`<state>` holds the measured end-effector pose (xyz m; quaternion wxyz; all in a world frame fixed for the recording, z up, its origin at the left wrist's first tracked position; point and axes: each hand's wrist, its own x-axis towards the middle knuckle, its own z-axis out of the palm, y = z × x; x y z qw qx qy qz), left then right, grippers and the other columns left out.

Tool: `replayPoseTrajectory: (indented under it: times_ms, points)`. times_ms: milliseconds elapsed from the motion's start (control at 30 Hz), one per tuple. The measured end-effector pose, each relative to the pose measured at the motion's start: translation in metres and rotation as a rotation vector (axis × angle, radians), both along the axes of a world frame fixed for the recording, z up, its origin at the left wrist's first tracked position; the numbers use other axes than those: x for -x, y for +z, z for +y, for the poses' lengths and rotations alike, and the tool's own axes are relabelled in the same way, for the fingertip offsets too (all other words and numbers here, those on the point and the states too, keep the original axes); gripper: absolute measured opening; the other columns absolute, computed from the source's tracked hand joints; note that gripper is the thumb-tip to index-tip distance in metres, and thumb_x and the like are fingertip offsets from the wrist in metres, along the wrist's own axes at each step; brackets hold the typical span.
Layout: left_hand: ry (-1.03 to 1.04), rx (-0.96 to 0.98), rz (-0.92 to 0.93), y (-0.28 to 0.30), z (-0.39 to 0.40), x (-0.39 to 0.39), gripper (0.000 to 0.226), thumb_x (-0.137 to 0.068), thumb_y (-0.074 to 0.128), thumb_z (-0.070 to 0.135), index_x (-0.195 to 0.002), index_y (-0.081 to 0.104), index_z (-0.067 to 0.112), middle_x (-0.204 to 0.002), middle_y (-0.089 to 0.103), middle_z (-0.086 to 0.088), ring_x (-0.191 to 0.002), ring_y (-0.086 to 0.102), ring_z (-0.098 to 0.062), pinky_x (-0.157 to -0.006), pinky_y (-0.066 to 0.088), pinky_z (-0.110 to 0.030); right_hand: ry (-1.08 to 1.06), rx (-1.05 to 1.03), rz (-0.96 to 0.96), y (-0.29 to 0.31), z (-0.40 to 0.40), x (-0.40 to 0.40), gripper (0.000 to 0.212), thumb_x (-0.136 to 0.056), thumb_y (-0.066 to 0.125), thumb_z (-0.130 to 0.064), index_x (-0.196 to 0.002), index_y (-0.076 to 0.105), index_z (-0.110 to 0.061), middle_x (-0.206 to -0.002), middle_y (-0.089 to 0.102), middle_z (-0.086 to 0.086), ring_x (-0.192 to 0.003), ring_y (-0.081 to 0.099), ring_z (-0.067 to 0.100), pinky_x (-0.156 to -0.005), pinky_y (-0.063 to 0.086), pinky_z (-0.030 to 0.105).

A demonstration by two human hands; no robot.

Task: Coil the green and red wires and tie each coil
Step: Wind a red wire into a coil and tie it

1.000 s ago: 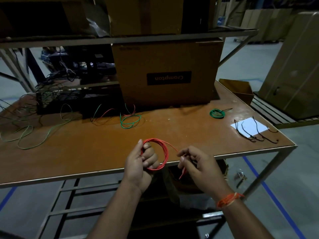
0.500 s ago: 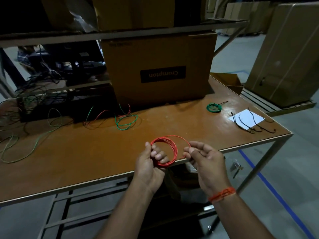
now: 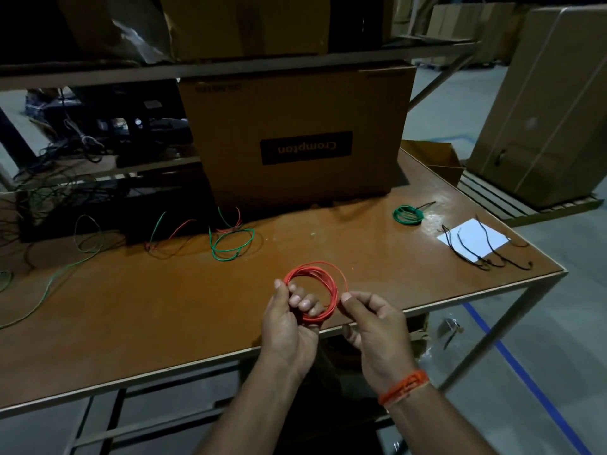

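A red wire coil (image 3: 323,280) of several loops hangs over the table's front edge, held upright. My left hand (image 3: 290,318) grips its left side with fingers through the ring. My right hand (image 3: 372,320) pinches the coil's loose outer strand at the right side. A finished green coil (image 3: 408,214) lies on the table at the back right. Loose green wire (image 3: 230,243) and a short red and green piece (image 3: 170,231) lie near the middle back. A long green wire (image 3: 56,277) trails off to the left.
A large cardboard box (image 3: 295,133) stands at the back of the brown table (image 3: 147,307). White paper (image 3: 473,239) with several black ties (image 3: 492,257) sits at the right corner. A small open box (image 3: 437,159) is behind it. Tangled cables (image 3: 65,178) fill the back left.
The last loose red strand has been drawn onto the coil. My right hand has moved up and closer to the ring. The view has shifted left and nearer.
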<state>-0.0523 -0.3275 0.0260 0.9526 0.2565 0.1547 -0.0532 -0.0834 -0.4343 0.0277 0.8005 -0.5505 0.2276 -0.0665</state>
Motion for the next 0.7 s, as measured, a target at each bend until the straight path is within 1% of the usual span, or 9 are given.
replayPoseTrajectory:
  times_ms: [133, 233, 300, 333, 400, 467, 567, 633, 700]
  points:
    - [0.060, -0.208, -0.014, -0.002, -0.010, -0.009, 0.032, -0.109, 0.037, 0.032, -0.086, 0.049, 0.013, -0.068, 0.054, 0.000, -0.060, 0.055, -0.011, -0.054, 0.048, -0.021, 0.080, -0.013, 0.049, 0.000, -0.015, -0.010, 0.009, -0.088, 0.069, -0.003, -0.080, 0.070, -0.008, -0.073, 0.067, 0.010, -0.069, 0.057, 0.019, -0.058, 0.040, 0.031]
    - [0.091, -0.354, -0.028, 0.003, -0.020, -0.015, 0.031, -0.108, 0.039, 0.031, -0.091, 0.057, 0.012, -0.082, 0.066, -0.001, -0.078, 0.063, -0.013, -0.077, 0.052, -0.027, 0.172, -0.007, 0.076, -0.004, -0.022, -0.019, 0.011, -0.089, 0.067, -0.004, -0.080, 0.070, -0.008, -0.076, 0.070, 0.011, -0.071, 0.064, 0.018, -0.058, 0.044, 0.027]
    - [0.095, -0.405, -0.012, 0.004, -0.026, -0.021, 0.032, -0.108, 0.040, 0.033, -0.096, 0.060, 0.011, -0.094, 0.069, -0.005, -0.094, 0.063, -0.019, -0.092, 0.049, -0.036, 0.251, 0.001, 0.062, -0.006, -0.030, -0.025, 0.010, -0.090, 0.066, -0.005, -0.080, 0.069, -0.005, -0.077, 0.070, 0.014, -0.073, 0.065, 0.020, -0.060, 0.048, 0.025]
    - [0.094, -0.407, 0.002, 0.004, -0.029, -0.025, 0.032, -0.108, 0.040, 0.034, -0.101, 0.060, 0.010, -0.100, 0.069, -0.007, -0.100, 0.063, -0.021, -0.095, 0.047, -0.039, 0.297, 0.029, 0.044, -0.007, -0.034, -0.028, 0.013, -0.091, 0.066, -0.007, -0.079, 0.068, -0.006, -0.077, 0.070, 0.013, -0.074, 0.065, 0.020, -0.061, 0.048, 0.023]
    - [0.074, -0.368, 0.037, 0.005, -0.035, -0.030, 0.035, -0.108, 0.038, 0.035, -0.118, 0.057, 0.007, -0.110, 0.070, -0.013, -0.106, 0.065, -0.024, -0.097, 0.049, -0.041, 0.359, 0.217, 0.007, -0.009, -0.044, -0.035, 0.022, -0.092, 0.067, -0.014, -0.071, 0.069, -0.011, -0.074, 0.071, 0.008, -0.071, 0.064, 0.014, -0.058, 0.046, 0.019]
    - [0.061, -0.329, 0.060, 0.007, -0.042, -0.035, 0.040, -0.108, 0.037, 0.037, -0.128, 0.053, 0.006, -0.115, 0.070, -0.018, -0.109, 0.067, -0.028, -0.094, 0.052, -0.044, 0.370, 0.471, -0.029, -0.010, -0.055, -0.043, 0.025, -0.092, 0.069, -0.021, -0.069, 0.071, -0.010, -0.071, 0.073, 0.005, -0.067, 0.065, 0.011, -0.060, 0.049, 0.021]
    - [0.066, -0.322, 0.069, 0.009, -0.054, -0.042, 0.037, -0.108, 0.037, 0.038, -0.123, 0.054, 0.009, -0.119, 0.069, -0.021, -0.109, 0.067, -0.030, -0.088, 0.055, -0.044, 0.431, 0.688, -0.082, -0.006, -0.075, -0.056, 0.030, -0.093, 0.067, -0.028, -0.069, 0.068, -0.008, -0.063, 0.067, 0.001, -0.059, 0.060, 0.007, -0.063, 0.048, 0.029]
    - [0.058, -0.333, 0.068, 0.010, -0.064, -0.045, 0.034, -0.108, 0.037, 0.038, -0.114, 0.055, 0.011, -0.119, 0.069, -0.021, -0.107, 0.068, -0.030, -0.093, 0.054, -0.048, 0.518, 0.841, -0.116, -0.002, -0.086, -0.062, 0.030, -0.096, 0.061, -0.028, -0.072, 0.067, -0.012, -0.060, 0.063, -0.004, -0.058, 0.057, 0.006, -0.059, 0.046, 0.029]
    - [0.047, -0.360, 0.076, 0.011, -0.074, -0.048, 0.034, -0.107, 0.037, 0.040, -0.114, 0.054, 0.011, -0.116, 0.070, -0.019, -0.103, 0.071, -0.027, -0.096, 0.054, -0.049, 0.598, 1.004, -0.142, 0.001, -0.094, -0.068, 0.027, -0.099, 0.054, -0.027, -0.078, 0.066, -0.017, -0.067, 0.065, -0.006, -0.066, 0.061, 0.010, -0.063, 0.048, 0.032]
